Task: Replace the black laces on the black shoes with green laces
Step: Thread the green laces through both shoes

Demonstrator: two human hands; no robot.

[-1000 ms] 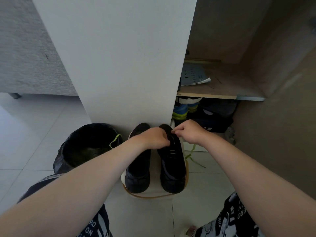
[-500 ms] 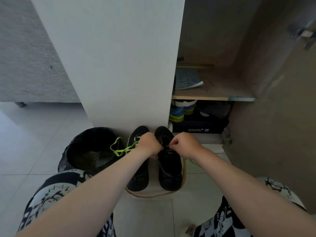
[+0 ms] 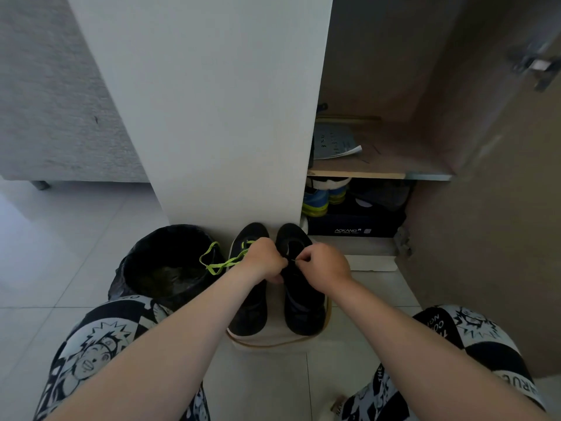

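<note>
1. Where the tiled floor [image 3: 45, 253] meets the white cabinet panel [image 3: 212, 117], two black shoes stand side by side on a pale mat [image 3: 273, 338] with a tan edge. Their toes point toward the panel and their heels toward the person.
2. Left shoe [image 3: 247, 314]: matt black upper, with a pale sole rim showing along its outer side. Bright green crosses the toe end of its opening.
3. Green lace [image 3: 223, 263]: flat and yellow-green. Its loose length runs sideways from the left shoe, and one loop lies over the rim of the bin [image 3: 164, 268].
4. Right shoe [image 3: 303, 314]: black throughout, with a dark opening. Whether any lace sits in its eyelets cannot be told.
5. Left hand [image 3: 264, 264]: grip clenched, fingers curled round the green lace, over the left shoe's tongue.
6. Right hand [image 3: 328, 268]: grip pinching a thin strand [image 3: 293, 260] between thumb and forefinger above the right shoe's opening. The strand's colour cannot be told.
7. The bin is round, lined with a black bag, and stands just beside the left shoe.
8. Open cabinet, right: a wooden shelf [image 3: 388, 165] carries a printed sheet [image 3: 334, 144]. Beneath it stand blue-and-yellow shoes [image 3: 317, 200] and a dark box [image 3: 352, 226] lettered AOKANG.
9. Knees in black-and-white cartoon-print trousers [image 3: 100, 344] flank both forearms.
</note>
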